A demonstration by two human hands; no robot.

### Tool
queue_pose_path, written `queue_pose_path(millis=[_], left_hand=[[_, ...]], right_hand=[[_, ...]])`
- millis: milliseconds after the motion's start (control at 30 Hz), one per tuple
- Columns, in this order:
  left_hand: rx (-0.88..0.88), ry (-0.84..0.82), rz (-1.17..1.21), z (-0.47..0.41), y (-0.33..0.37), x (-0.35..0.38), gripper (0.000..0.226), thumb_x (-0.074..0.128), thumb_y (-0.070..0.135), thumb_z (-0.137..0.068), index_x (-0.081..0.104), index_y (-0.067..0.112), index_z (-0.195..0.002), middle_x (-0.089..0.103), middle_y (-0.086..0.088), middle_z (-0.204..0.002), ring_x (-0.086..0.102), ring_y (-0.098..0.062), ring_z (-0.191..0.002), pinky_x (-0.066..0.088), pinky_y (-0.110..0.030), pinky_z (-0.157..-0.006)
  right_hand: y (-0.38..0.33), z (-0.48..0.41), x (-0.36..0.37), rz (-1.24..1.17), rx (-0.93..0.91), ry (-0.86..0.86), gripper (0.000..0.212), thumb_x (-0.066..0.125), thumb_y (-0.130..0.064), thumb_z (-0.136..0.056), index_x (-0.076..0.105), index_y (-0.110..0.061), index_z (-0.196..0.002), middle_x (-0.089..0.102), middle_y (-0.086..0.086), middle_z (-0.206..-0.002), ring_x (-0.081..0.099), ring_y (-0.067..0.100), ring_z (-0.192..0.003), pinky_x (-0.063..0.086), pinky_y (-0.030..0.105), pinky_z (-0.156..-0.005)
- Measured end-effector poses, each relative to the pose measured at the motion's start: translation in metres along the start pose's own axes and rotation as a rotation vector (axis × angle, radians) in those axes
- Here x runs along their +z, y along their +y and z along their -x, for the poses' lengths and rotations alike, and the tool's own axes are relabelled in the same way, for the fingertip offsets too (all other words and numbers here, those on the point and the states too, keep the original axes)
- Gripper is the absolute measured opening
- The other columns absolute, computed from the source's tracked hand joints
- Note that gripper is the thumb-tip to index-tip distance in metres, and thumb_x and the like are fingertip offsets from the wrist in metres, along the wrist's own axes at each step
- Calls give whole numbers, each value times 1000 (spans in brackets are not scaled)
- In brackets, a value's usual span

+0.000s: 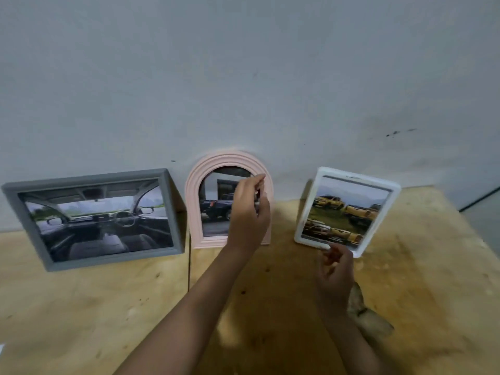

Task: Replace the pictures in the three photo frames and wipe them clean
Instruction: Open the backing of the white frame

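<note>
Three photo frames stood on the desk (108,307) against the wall (243,77). The left grip (249,209) pinched the right rim of the pink arched frame (193,196), thumb and forefinger curled round it. Left of that grip leaned the grey frame (89,177); right of it, the white frame (309,209). The right grip (335,272) hung just below the white frame's bottom edge, fingers loosely curled, holding nothing. A crumpled cloth (370,320) lay beside its wrist.
</note>
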State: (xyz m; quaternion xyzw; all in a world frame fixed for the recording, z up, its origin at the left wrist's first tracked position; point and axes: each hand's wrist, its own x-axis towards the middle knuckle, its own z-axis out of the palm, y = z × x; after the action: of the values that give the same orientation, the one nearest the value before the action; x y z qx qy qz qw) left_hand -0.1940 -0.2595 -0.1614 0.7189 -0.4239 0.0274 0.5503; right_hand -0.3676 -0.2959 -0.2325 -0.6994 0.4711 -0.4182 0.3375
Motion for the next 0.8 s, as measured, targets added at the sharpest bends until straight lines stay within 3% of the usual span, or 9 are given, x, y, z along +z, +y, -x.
queue_pose_path(millis=[67, 167, 267, 367, 467, 533, 600, 700, 800], left_hand=[[-204, -132, 139, -9, 20, 22, 32, 43, 11, -95, 50, 5, -126, 54, -6, -116, 51, -9, -106, 45, -30, -96], [-391, -272, 95, -29, 37, 56, 38, 38, 24, -100, 43, 12, -135, 49, -5, -131, 48, -18, -120, 40, -37, -105], [-416, -336, -80, -48, 38, 84, 46, 27, 38, -101, 46, 7, -130, 49, -12, -134, 46, -26, -123, 37, -42, -106], [-401, -374, -158, -51, 40, 103, 52, 21, 39, -101, 58, 3, -101, 60, -14, -103, 55, -27, -96, 42, -35, -82], [-407, -349, -153, -45, 49, 110, 55, 21, 40, -102, 54, 12, -69, 56, -4, -70, 54, -19, -70, 37, -30, -63], [-430, -320, -152, -43, 55, 113, 56, 22, 39, -102, 46, 15, -58, 49, -2, -60, 48, -14, -59, 32, -28, -55], [-454, -294, -143, -44, 57, 113, 57, 24, 39, -102, 40, 13, -54, 44, -1, -55, 42, -14, -53, 28, -27, -52], [-482, -293, -90, -44, 54, 109, 55, 33, 42, -99, 40, 11, -54, 41, -5, -53, 42, -19, -53, 30, -29, -57], [-492, -286, -11, -38, 47, 97, 56, 39, 44, -96, 56, 1, -64, 54, -16, -65, 61, -30, -71, 43, -35, -65]], right_hand=[[21, -7, -30, 49, 56, 37, 37, 47, -38, -87, 53, -8, -108, 54, 10, -90, 53, 24, -79, 39, 25, -64], [44, -34, -68, -11, 185, 34, 66, 35, -60, -78, 53, -8, -116, 53, 6, -106, 49, 12, -91, 37, 13, -67], [60, -79, -84, 7, 256, -29, 57, 40, -44, -90, 45, -7, -133, 50, 10, -128, 48, 16, -112, 39, 17, -81], [68, -115, -84, -27, 311, -179, 42, 39, -23, -100, 39, -9, -140, 45, 9, -140, 43, 22, -127, 34, 24, -93], [69, -126, -80, -20, 264, -240, 35, 36, -16, -100, 50, -14, -132, 57, 5, -126, 52, 17, -109, 39, 24, -79], [72, -125, -80, -57, 229, -223, 33, 37, -15, -99, 56, -16, -126, 61, 2, -120, 55, 14, -104, 42, 21, -72], [77, -121, -81, -106, 220, -194, 31, 41, -14, -99, 60, -17, -123, 64, 0, -117, 59, 16, -105, 47, 21, -76], [79, -112, -88, -126, 192, -166, 30, 48, -9, -96, 61, -12, -122, 64, -2, -114, 61, 14, -103, 52, 29, -85], [69, -95, -99, -161, 133, -160, 28, 54, -1, -91, 63, -10, -116, 65, -3, -106, 60, -9, -89, 50, 12, -80]])
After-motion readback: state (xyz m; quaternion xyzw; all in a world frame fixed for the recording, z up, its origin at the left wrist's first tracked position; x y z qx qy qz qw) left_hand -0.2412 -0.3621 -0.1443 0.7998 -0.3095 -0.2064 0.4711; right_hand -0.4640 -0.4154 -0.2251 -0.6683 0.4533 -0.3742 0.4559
